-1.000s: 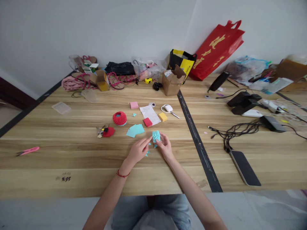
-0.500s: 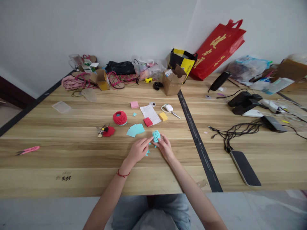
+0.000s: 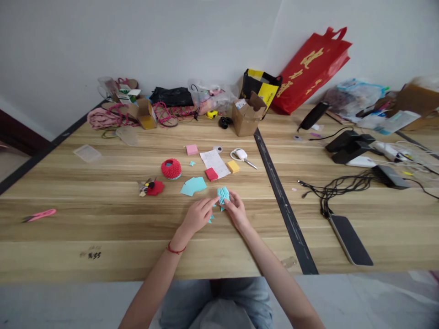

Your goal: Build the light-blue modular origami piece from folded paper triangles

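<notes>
Currently, right hand [image 3: 238, 212] clamps the blue paper piece [image 3: 222, 194] between thumb and fingers, over the tabletop [image 3: 120, 228]. Left hand [image 3: 197, 214] has its index fingertip at the piece's left side; can't tell if it grips anything. Blue sheets [image 3: 194, 186] lie just beyond left hand, red paper bowl [image 3: 172, 171] farther off.

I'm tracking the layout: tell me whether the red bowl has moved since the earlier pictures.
No. Judged against the dark strip, the red bowl sits in the same place, with no visible shift either way.
</notes>
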The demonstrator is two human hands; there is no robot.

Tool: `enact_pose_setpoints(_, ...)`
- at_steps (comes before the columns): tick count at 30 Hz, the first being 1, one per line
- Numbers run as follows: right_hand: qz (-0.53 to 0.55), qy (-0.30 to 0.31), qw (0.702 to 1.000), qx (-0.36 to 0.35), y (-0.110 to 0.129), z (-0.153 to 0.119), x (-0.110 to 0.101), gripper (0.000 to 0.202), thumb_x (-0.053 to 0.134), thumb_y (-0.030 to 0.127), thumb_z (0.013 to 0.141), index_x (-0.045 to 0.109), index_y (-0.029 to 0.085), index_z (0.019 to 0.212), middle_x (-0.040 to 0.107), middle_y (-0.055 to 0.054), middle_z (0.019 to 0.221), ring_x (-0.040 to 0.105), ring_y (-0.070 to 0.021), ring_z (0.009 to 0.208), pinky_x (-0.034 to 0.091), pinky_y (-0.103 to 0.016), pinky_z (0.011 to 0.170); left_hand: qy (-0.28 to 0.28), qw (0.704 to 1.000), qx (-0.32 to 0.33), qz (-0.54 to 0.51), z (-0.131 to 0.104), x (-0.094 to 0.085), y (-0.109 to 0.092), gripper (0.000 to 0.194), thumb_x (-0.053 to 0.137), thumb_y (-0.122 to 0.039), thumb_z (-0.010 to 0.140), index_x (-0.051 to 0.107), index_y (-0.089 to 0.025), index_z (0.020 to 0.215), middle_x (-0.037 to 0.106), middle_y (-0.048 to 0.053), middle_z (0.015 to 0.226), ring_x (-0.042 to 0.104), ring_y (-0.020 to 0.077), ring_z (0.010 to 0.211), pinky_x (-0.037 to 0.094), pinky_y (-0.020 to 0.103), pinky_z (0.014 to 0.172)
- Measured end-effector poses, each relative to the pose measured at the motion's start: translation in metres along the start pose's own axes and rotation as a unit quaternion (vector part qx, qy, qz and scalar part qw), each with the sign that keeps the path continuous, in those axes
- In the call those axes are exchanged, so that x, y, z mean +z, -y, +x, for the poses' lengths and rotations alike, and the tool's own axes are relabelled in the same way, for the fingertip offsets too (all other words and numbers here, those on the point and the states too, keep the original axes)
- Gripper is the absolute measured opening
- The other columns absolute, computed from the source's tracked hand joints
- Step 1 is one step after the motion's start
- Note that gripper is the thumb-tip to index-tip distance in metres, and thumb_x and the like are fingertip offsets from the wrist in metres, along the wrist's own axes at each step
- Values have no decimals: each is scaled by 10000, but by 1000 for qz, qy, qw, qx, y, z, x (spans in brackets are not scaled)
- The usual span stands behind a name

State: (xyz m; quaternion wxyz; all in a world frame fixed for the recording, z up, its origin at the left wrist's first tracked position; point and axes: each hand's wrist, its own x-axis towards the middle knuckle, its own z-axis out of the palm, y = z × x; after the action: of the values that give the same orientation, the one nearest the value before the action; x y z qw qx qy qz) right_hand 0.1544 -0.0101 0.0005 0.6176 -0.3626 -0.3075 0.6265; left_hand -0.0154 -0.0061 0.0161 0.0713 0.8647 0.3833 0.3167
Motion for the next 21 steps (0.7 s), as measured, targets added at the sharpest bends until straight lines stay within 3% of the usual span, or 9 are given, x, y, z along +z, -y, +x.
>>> enact_pose_setpoints(7, -39, -7, 999, -35, -3, 1, -2, 450, 782, 263, 646, 608, 277, 1061, 674, -11, 1065, 622, -195, 968, 529, -325, 831, 1, 1000, 2, 3, 1, 0, 0, 470, 401, -74, 867, 496, -220, 1304, 670, 72, 1039, 628, 176, 925, 527, 316, 817)
enact_pose_setpoints(13, -11, -3, 1000, -7, -3, 1, -5, 323, 664, 351, 751, 609, 273, 1060, 656, -29, 1132, 624, -212, 997, 536, -341, 790, -2, 1000, 1, -1, 1, 0, 0, 474, 400, -77, 871, 487, -218, 1314, 670, 77, 1040, 629, 180, 927, 528, 321, 819)
enact_pose_setpoints(21, -14, 12, 1000, -13, -2, 1, -6, 362, 691, 313, 733, 592, 287, 1080, 666, -23, 1116, 622, -209, 1001, 515, -340, 816, -7, 1000, 2, 1, 1, 1, 1, 479, 388, -89, 882, 464, -222, 1336, 675, 78, 1041, 633, 183, 927, 534, 329, 816)
